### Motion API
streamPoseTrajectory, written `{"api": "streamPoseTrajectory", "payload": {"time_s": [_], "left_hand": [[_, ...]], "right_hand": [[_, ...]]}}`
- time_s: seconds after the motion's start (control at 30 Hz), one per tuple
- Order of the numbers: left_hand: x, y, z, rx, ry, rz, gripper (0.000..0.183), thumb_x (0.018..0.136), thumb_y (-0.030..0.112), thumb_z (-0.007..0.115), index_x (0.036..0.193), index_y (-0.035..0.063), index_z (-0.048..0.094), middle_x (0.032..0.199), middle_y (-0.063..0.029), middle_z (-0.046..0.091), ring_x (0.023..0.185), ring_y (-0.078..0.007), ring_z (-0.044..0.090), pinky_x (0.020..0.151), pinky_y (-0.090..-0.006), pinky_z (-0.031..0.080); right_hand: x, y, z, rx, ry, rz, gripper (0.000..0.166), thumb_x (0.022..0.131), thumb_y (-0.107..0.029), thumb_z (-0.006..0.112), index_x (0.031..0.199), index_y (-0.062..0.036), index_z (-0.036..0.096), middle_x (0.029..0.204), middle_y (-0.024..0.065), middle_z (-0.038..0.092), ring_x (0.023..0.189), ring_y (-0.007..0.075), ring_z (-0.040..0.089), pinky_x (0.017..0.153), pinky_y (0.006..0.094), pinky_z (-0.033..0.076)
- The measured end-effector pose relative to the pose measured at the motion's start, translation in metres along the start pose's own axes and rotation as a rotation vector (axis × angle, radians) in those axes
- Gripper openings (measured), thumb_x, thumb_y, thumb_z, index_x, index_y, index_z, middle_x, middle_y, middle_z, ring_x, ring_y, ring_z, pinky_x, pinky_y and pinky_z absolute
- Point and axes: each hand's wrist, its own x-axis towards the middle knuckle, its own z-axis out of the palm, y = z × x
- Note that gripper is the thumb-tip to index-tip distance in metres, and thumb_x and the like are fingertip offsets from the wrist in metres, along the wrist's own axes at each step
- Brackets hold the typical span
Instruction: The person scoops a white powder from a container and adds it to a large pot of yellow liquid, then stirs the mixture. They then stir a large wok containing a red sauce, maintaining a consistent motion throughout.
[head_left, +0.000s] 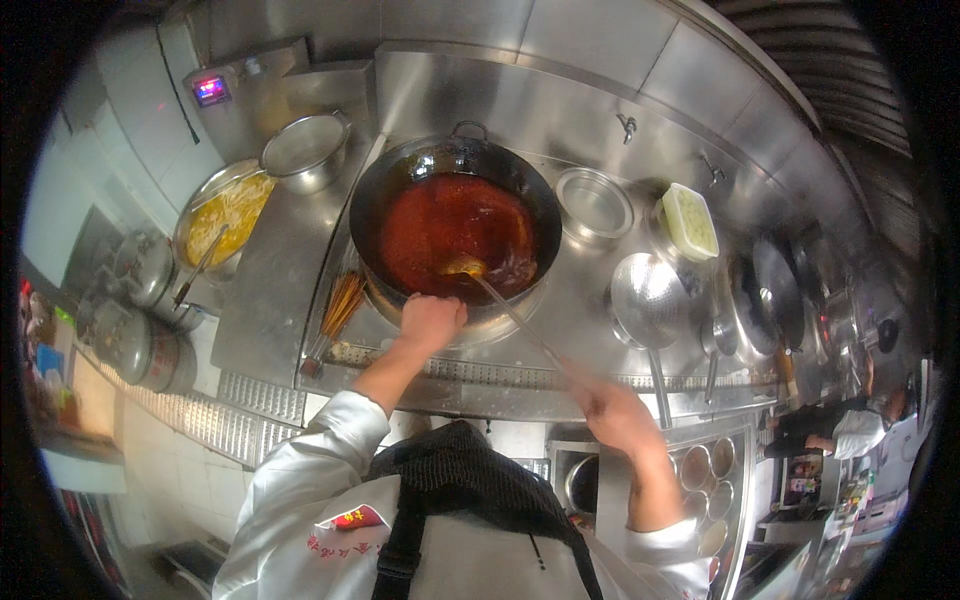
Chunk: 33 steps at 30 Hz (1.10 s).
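A large black wok (367, 202) sits on the range in front of me, its far loop handle upright at the back. Dark red, oily-looking liquid (442, 217) fills its lower part. My left hand (433, 321) is closed at the near rim; the part it grips, perhaps a near handle, is hidden under the fingers. In my right hand (616, 409), blurred by motion, is the long handle of a metal ladle (517, 315). The ladle's bowl dips into the liquid near the wok's front side.
Left of the wok are a bamboo wok brush (343, 306), a metal strainer (306, 154) and a basin of yellow liquid (225, 221). Rightward are metal bowls (595, 204), a plastic tub (691, 221), a perforated skimmer (649, 296) and seasoning containers (695, 469). A person (855, 433) stands far right.
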Motion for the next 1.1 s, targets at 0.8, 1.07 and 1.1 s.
{"api": "streamPoseTrajectory", "payload": {"time_s": [0.8,1.07,1.1], "left_hand": [[-0.001,0.006,-0.004,-0.019,0.135,0.028,0.029,0.092,0.031,0.066,0.068,0.0133,0.067,0.061,-0.0138,0.067,0.059,-0.0354,0.068,0.07,-0.0485,0.055],[-0.002,0.007,-0.012,-0.028,0.141,0.027,0.039,0.099,0.035,0.06,0.067,0.0144,0.067,0.058,-0.0114,0.065,0.057,-0.0342,0.067,0.068,-0.0476,0.055],[-0.002,0.009,-0.014,-0.028,0.12,0.01,0.04,0.1,0.036,0.059,0.067,0.0146,0.067,0.058,-0.011,0.065,0.057,-0.0341,0.067,0.068,-0.0475,0.055]], "right_hand": [[0.17,-0.019,0.124,-0.118,0.318,-0.058,0.057,0.109,-0.028,0.048,0.163,-0.024,0.034,0.099,0.0313,0.072,0.093,0.0484,0.071,0.08,0.0565,0.058],[0.153,0.001,0.147,0.376,0.391,-0.208,0.045,0.108,-0.022,0.054,0.153,-0.0137,0.054,0.098,0.028,0.072,0.088,0.0336,0.074,0.077,0.0423,0.056],[0.145,0.002,0.144,0.381,0.375,-0.222,0.045,0.108,-0.021,0.054,0.152,-0.0133,0.055,0.094,0.0264,0.072,0.084,0.0294,0.074,0.075,0.0406,0.056]]}}
